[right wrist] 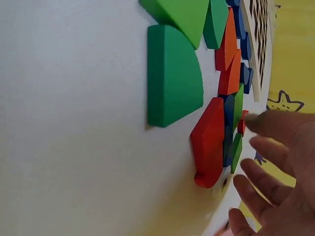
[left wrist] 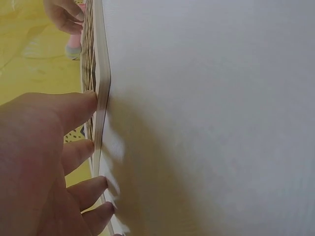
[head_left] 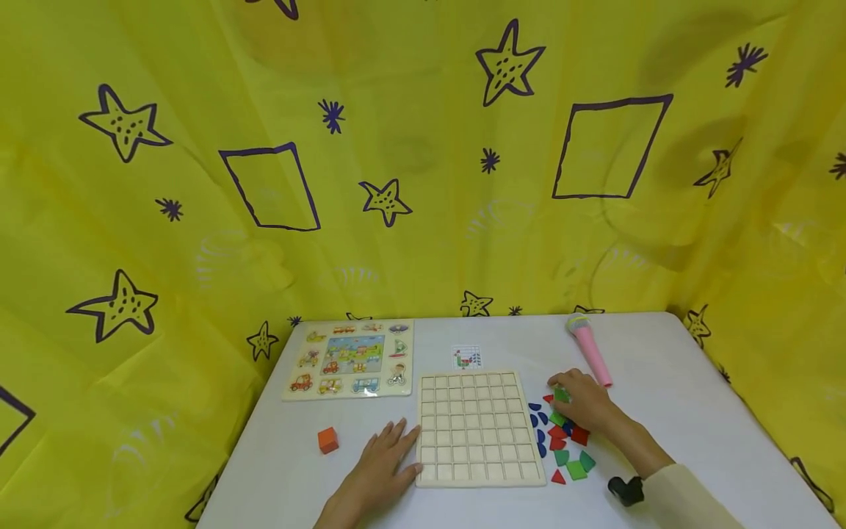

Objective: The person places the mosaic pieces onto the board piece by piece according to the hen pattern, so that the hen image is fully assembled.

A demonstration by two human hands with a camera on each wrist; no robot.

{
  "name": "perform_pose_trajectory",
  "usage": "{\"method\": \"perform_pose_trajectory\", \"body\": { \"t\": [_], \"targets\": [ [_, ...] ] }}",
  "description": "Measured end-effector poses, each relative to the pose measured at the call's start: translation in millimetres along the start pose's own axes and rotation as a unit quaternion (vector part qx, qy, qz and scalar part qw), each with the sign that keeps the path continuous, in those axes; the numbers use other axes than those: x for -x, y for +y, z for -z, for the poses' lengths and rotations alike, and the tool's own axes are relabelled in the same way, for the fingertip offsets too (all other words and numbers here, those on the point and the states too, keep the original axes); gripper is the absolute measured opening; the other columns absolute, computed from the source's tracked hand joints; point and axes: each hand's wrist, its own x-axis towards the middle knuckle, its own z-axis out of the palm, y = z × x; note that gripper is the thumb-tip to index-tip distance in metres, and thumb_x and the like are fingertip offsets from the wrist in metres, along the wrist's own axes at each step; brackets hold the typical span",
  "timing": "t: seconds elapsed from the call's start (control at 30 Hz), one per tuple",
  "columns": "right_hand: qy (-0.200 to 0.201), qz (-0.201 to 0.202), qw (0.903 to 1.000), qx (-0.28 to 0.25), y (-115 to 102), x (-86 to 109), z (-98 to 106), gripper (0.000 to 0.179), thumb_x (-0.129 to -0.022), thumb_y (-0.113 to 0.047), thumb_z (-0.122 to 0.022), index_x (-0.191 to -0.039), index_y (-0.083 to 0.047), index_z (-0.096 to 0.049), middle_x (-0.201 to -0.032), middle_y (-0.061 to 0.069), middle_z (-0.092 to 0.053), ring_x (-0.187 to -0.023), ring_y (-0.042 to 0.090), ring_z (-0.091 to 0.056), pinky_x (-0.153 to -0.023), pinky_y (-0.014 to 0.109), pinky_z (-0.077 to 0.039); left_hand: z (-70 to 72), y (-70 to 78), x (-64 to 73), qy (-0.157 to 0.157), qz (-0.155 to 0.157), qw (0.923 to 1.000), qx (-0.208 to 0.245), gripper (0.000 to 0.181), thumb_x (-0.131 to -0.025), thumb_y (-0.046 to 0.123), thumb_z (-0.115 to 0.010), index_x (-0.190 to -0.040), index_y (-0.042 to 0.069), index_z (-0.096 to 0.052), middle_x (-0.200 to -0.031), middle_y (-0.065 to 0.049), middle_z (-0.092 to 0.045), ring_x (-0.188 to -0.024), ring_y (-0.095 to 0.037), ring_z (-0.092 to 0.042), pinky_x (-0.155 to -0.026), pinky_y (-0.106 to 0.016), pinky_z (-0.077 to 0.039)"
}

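Note:
A pale wooden grid board (head_left: 472, 483) of square cells lies on the white table. At its left edge is my left hand (head_left: 382, 469), fingers spread and touching the rim; the left wrist view shows the thumb on the board's side (left wrist: 102, 73). Over a pile of coloured wooden pieces right of the board, my right hand (head_left: 583, 400) hovers with loosely bent fingers. Just beneath those fingers is a green piece (head_left: 562, 394). In the right wrist view, a red piece (right wrist: 209, 142) and a dark green rounded piece (right wrist: 174, 76) lie near the hand, and nothing shows in its fingers.
A picture puzzle board (head_left: 403, 345) lies at the back left, with an orange cube (head_left: 327, 440) in front. A small pattern card (head_left: 467, 358) lies behind the grid. A pink toy microphone (head_left: 591, 351) is at the back right. Yellow cloth (head_left: 423, 257) hangs around the table.

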Motion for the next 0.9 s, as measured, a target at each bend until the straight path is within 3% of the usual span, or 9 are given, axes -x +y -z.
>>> {"method": "perform_pose_trajectory", "body": {
  "t": [0.23,0.5,0.73,0.9],
  "targets": [
    [0.004,0.011,0.9999,0.011,-1,-4.1,-5,0.017,-0.093,-0.014,-0.079,-0.109,-0.010,-0.074,-0.110,0.012,-0.066,-0.099,0.030,-0.058,-0.084,0.055,-0.052,-2.0,-0.2,-0.1,0.009,-0.005,0.9999,-0.010,0.066,-0.104,0.050,-0.059,-0.161,0.021,-0.046,-0.169,-0.015,-0.037,-0.157,-0.042,-0.030,-0.126,-0.065,-0.024],
    [0.003,0.006,1.0000,-0.001,8,-4.6,8,0.030,-0.094,-0.014,-0.078,-0.120,0.000,-0.070,-0.112,0.018,-0.067,-0.099,0.032,-0.061,-0.089,0.052,-0.059,-2.1,-0.6,-1.8,0.006,-0.001,0.9999,-0.009,0.065,-0.104,0.049,-0.060,-0.161,0.020,-0.046,-0.170,-0.014,-0.037,-0.158,-0.042,-0.030,-0.127,-0.065,-0.024],
    [-0.031,-0.084,0.9953,-0.038,15,12.6,28,0.029,-0.096,-0.018,-0.076,-0.114,0.002,-0.065,-0.110,0.022,-0.061,-0.096,0.034,-0.060,-0.088,0.055,-0.060,-3.1,-1.5,-1.3,0.002,0.005,0.9999,-0.009,0.065,-0.104,0.049,-0.061,-0.161,0.021,-0.047,-0.169,-0.014,-0.037,-0.158,-0.042,-0.030,-0.127,-0.065,-0.023],
    [-0.100,-0.129,0.9858,-0.041,13,29.7,37,0.039,-0.095,-0.028,-0.077,-0.110,0.004,-0.061,-0.097,0.014,-0.061,-0.088,0.026,-0.057,-0.075,0.042,-0.057,-2.6,-1.6,-0.7,0.004,0.002,1.0000,-0.006,0.065,-0.104,0.049,-0.060,-0.161,0.021,-0.046,-0.170,-0.014,-0.036,-0.158,-0.042,-0.030,-0.127,-0.065,-0.023]
  ]
}}
